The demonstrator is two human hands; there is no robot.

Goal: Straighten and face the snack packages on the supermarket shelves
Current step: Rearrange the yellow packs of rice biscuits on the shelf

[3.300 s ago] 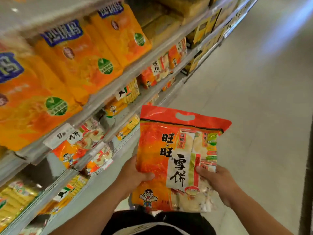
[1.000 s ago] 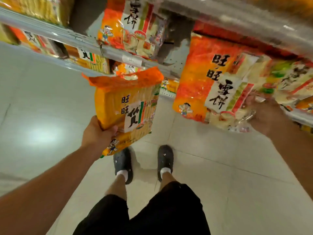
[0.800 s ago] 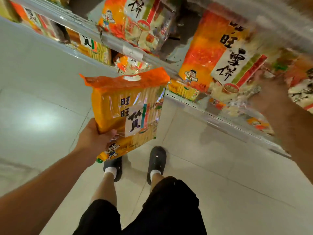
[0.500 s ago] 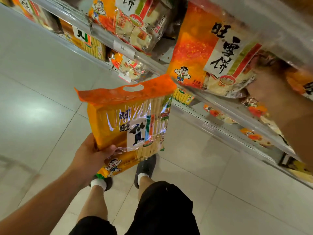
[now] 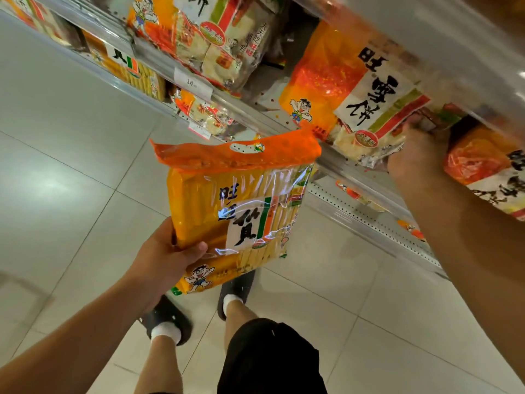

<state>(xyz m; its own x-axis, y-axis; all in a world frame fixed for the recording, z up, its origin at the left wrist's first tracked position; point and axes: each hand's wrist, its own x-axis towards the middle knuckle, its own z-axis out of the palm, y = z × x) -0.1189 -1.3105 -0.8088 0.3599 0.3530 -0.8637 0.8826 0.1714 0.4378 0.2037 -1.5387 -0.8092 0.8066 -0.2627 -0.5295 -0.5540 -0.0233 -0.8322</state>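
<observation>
Left hand (image 5: 166, 263) grips the yellow package (image 5: 238, 211) by its lower left corner, thumb pressed across the front film and the other fingers hidden behind; it hangs clear of the shelving, over the tiled floor (image 5: 71, 180), likely parked there so the other hand can work. Package stands roughly upright, long axis running from the cartoon figure at the bottom to the orange handle strip at the top, leaning slightly right; printed face points toward the camera. Right hand (image 5: 417, 155) is up at the shelf edge (image 5: 326, 159), closed on the lower right corner of the orange-and-white package (image 5: 355, 89); exactly how the fingers lie is blurred. That package sits on the shelf between a similar bag (image 5: 210, 38) to its left and another orange bag (image 5: 488, 172) to its right, label facing outward, its long axis tilted with the top leaning back and right. It looks like it is being seated and squared to the front.
</observation>
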